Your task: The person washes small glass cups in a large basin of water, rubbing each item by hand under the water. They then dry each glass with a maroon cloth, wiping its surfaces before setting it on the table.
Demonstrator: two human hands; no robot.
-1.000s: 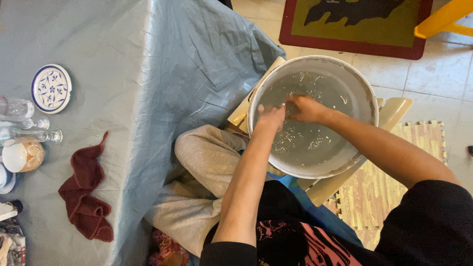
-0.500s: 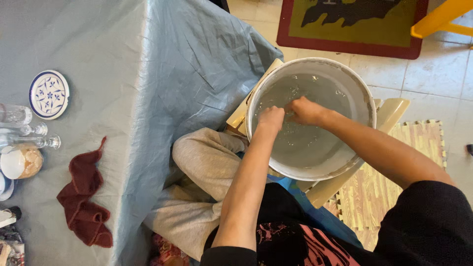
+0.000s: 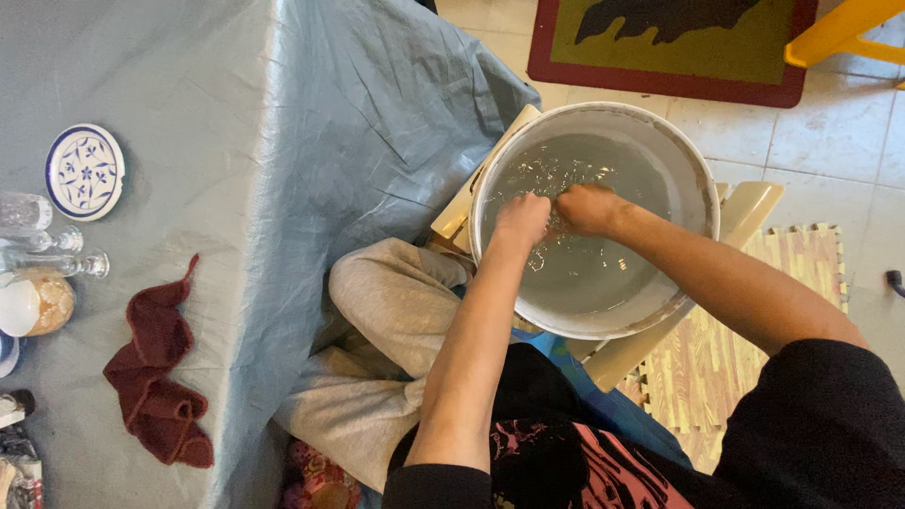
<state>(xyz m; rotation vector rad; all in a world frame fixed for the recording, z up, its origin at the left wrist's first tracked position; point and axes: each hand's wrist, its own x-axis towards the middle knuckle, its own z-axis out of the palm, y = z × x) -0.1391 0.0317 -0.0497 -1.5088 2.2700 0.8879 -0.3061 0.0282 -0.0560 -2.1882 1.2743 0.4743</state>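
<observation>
A large white basin [image 3: 693,160] of rippling water rests on a cream stool in front of me. My left hand [image 3: 521,221] and my right hand [image 3: 586,207] are both dipped in the water near the basin's middle, fists curled and close together. The water and glare hide whatever lies between the fingers, so I cannot tell if they hold anything.
To my left is a table under a pale blue cloth [image 3: 283,160]. On it lie a blue-patterned saucer [image 3: 85,172], a dark red rag [image 3: 156,377], clear glasses [image 3: 42,240] and a small round dish [image 3: 33,302]. A red-bordered rug [image 3: 679,47] and a yellow chair leg [image 3: 839,28] are beyond the basin.
Both hands stay in the water, shifting slightly and stirring ripples. The view has drifted a little, nothing else has moved.
</observation>
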